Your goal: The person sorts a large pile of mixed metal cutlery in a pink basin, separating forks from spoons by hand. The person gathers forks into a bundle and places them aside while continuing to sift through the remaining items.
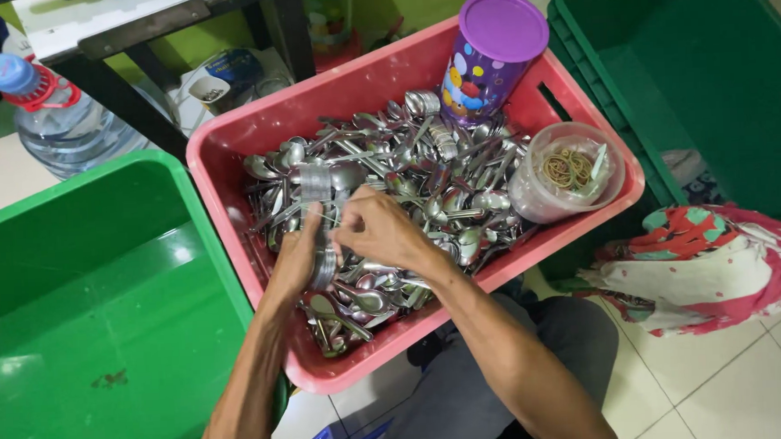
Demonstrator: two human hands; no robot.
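White floor tiles (pixel 749 379) surround three plastic crates seen from above. At the centre sits a pink crate (pixel 230 165) heaped with loose steel spoons (pixel 442 191).

Over the pink crate's left half, both hands work on one bundle of spoons (pixel 317 196). The left hand (pixel 297 259) is closed around the bundle's lower part. The right hand (pixel 380 230) pinches close at its middle, fingers narrow, seemingly fitting a band around it. What the fingertips grip is too small to tell.

Progress looks early: this one bundle is in hand, while most spoons still lie loose in the heap. To the left of the pink crate, a bright green crate (pixel 104 302) holds no spoons in view. To its right, a dark green crate (pixel 691 75) looks nearly bare.

In the pink crate's right corner stands a clear tub (pixel 539 195) of tan rubber bands (pixel 568 168). At its far edge stands a purple can (pixel 489 57) with coloured dots and a purple lid. Beyond its left corner is a water jug (pixel 57 120) with a blue cap. Floral cloth (pixel 717 258) lies to the right.
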